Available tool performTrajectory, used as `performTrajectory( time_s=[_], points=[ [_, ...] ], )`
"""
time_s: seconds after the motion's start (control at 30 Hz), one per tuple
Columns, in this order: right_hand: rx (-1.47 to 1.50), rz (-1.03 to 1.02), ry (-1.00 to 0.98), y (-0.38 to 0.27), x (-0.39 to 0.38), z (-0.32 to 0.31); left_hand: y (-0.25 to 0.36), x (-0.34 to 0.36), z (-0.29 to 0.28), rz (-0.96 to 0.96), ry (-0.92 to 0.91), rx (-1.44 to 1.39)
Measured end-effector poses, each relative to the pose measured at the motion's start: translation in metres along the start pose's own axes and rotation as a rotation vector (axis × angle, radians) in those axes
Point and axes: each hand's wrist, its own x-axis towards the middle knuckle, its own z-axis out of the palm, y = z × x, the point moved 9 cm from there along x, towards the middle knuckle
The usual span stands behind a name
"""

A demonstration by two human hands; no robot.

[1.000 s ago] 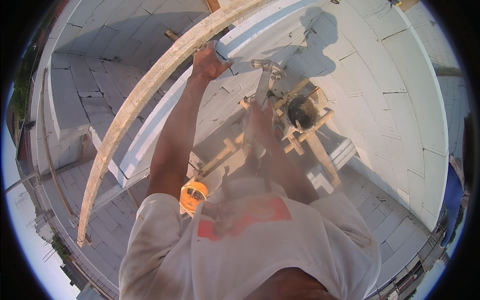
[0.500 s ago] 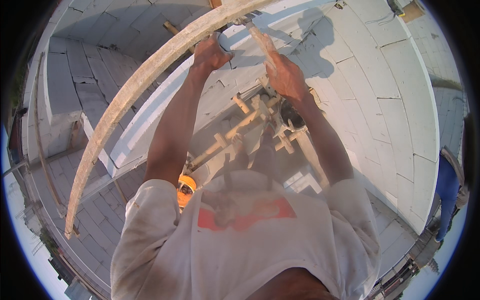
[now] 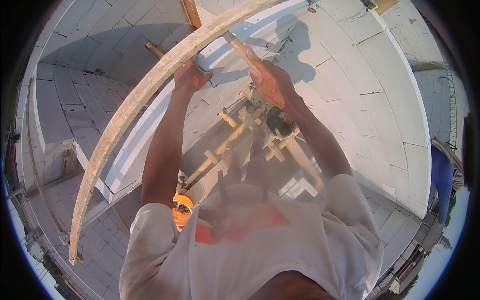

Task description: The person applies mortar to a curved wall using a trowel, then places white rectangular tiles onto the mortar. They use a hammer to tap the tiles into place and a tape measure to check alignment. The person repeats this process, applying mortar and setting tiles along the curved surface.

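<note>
My left hand (image 3: 191, 76) grips the underside of a long wooden plank (image 3: 125, 117) that arcs across the view over a wall of white blocks (image 3: 165, 125). My right hand (image 3: 270, 82) is closed around the wooden handle of a tool (image 3: 241, 49) whose head points up against the plank. Below my arms stands a wooden trestle (image 3: 235, 142) with a dark bucket (image 3: 281, 122) resting on it. The tool's head is mostly hidden behind the plank.
White block walls (image 3: 380, 85) ring the area. An orange helmet (image 3: 182, 207) of a person shows below my left elbow. Another person in blue (image 3: 442, 180) stands at the right edge. A thin wooden pole (image 3: 192, 12) rises at the top.
My right hand rose from the trestle to the plank with the tool. The plank now sits lower and closer in the view; my left hand stays on it.
</note>
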Motion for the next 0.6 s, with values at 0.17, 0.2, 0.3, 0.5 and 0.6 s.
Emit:
performTrajectory(
  time_s=[0.17, 0.2, 0.3, 0.5, 0.6],
  points=[
    [-0.07, 0.047, -0.119, 0.024, 0.001, 0.012, 0.016, -0.005, -0.006, -0.02, -0.131, -0.059],
    [-0.036, 0.024, -0.101, 0.023, 0.006, 0.004, 0.016, -0.002, -0.008, -0.019, -0.118, -0.05],
    [0.027, 0.091, 0.008, 0.022, 0.003, -0.002, 0.017, -0.003, -0.015, 0.0, -0.015, 0.0],
    [0.016, 0.138, -0.162, 0.065, 0.016, -0.015, 0.045, 0.007, -0.011, -0.038, -0.117, 0.086],
    [0.105, 0.135, -0.08, 0.093, 0.026, -0.036, 0.084, 0.028, -0.003, 0.112, -0.073, -0.059]
  ],
)
